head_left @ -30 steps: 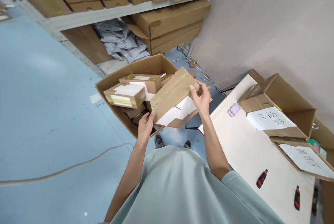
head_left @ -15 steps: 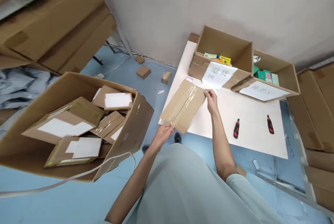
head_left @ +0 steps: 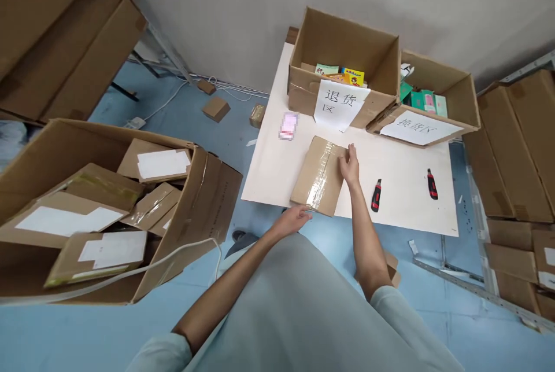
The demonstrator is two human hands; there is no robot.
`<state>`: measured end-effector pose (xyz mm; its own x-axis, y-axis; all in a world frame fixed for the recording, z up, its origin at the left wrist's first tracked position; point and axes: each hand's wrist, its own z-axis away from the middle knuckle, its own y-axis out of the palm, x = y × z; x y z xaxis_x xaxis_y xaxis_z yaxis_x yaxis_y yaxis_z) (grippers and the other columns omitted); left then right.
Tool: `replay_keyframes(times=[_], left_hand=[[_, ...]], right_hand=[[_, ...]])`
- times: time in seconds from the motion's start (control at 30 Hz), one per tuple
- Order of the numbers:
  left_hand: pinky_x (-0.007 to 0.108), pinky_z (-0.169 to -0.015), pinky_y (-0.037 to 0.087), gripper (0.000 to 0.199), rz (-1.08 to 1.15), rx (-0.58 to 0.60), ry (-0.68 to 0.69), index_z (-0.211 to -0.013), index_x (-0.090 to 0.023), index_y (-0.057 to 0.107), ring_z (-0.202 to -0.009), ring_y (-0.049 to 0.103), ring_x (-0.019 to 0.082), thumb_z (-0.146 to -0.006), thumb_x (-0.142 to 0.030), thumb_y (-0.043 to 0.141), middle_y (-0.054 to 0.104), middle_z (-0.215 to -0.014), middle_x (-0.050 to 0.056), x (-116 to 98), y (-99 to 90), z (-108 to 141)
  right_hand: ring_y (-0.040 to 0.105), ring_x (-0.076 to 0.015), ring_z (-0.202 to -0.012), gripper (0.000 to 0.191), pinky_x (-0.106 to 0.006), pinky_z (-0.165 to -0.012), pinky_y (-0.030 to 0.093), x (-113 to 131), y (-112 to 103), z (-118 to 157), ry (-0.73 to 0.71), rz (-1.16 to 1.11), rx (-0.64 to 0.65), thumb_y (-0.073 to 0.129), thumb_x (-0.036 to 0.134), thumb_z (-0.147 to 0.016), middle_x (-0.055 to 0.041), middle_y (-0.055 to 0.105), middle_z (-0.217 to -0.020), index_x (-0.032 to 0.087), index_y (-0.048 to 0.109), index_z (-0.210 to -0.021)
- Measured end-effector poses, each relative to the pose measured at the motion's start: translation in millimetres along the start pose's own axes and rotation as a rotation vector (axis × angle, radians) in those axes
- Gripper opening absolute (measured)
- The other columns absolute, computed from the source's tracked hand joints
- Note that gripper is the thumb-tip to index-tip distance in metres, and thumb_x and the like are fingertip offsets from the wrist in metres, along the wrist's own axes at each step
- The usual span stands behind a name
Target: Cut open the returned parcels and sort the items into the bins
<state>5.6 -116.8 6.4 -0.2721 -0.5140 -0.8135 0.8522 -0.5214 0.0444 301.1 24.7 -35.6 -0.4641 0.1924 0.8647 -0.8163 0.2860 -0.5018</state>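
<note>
The flat cardboard parcel (head_left: 321, 175), with clear tape down its middle, lies on the white table (head_left: 407, 204), at the table's near edge. The right hand (head_left: 350, 168) rests against the parcel's right side with its fingers extended, open rather than clenched. The left hand (head_left: 292, 220) is at the parcel's near end, by the table's near edge, its fingers bent; whether they pinch the cardboard I cannot tell.

At the back of the table stand two open boxes with paper signs, the left box (head_left: 299, 94) and the right box (head_left: 463, 117), both holding small colourful packs. A blurred pink item (head_left: 288, 125) lies towards the table's left side. Two red-and-black cutters (head_left: 376, 195) lie on the table's right half. Left of the table, a large carton (head_left: 212, 204) holds several labelled parcels (head_left: 113, 249).
</note>
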Motion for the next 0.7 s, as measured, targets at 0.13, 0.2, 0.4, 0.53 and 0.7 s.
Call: replay_keyframes(times=[0.13,0.2,0.4,0.53,0.7], left_hand=[[0.043,-0.098,0.063,0.046,0.141,-0.05,0.114,-0.121,-0.021,0.08,-0.099,0.084,0.03,-0.087,-0.051,0.082,0.089,-0.109,0.013,-5,-34.8,10],[0.043,-0.102,0.063,0.042,0.217,-0.169,0.156,-0.119,-0.021,0.079,-0.103,0.084,0.03,-0.085,-0.046,0.083,0.089,-0.111,0.013,-2,-61.1,17],[0.048,-0.11,0.063,0.035,0.428,-0.58,0.203,-0.113,-0.021,0.08,-0.109,0.084,0.032,-0.082,-0.035,0.087,0.089,-0.108,0.013,45,-156.4,72],[0.051,-0.114,0.062,0.031,0.489,-0.883,0.215,-0.112,-0.02,0.081,-0.114,0.083,0.034,-0.085,-0.034,0.089,0.087,-0.112,0.014,104,-225.2,136],[0.051,-0.124,0.056,0.031,0.494,-1.268,0.039,-0.124,-0.016,0.077,-0.131,0.078,0.033,-0.094,-0.026,0.078,0.083,-0.134,0.017,197,-308.7,220]], right_hand=[[0.031,-0.0347,-0.179,0.077,-0.062,-0.147,0.024,51,35,21,-0.172,0.024,0.087,0.06,0.065,-0.106,-0.0187,0.042,-0.187,0.017,0.063,-0.165],[0.04,-0.0345,-0.175,0.074,-0.061,-0.146,0.029,82,65,33,-0.244,0.017,0.196,0.061,0.069,-0.106,-0.0192,0.05,-0.182,0.018,0.068,-0.16],[0.061,-0.0323,-0.16,0.068,-0.057,-0.139,0.043,159,181,85,-0.354,0.008,0.52,0.061,0.07,-0.106,-0.0164,0.07,-0.165,0.022,0.074,-0.152],[0.07,-0.0351,-0.149,0.07,-0.059,-0.133,0.05,187,269,135,-0.361,0.015,0.714,0.063,0.076,-0.103,-0.0178,0.077,-0.155,0.02,0.079,-0.143],[0.075,-0.037,-0.143,0.069,-0.058,-0.129,0.055,209,380,207,-0.347,0.015,0.949,0.068,0.077,-0.1,-0.0177,0.081,-0.148,0.02,0.082,-0.136]])
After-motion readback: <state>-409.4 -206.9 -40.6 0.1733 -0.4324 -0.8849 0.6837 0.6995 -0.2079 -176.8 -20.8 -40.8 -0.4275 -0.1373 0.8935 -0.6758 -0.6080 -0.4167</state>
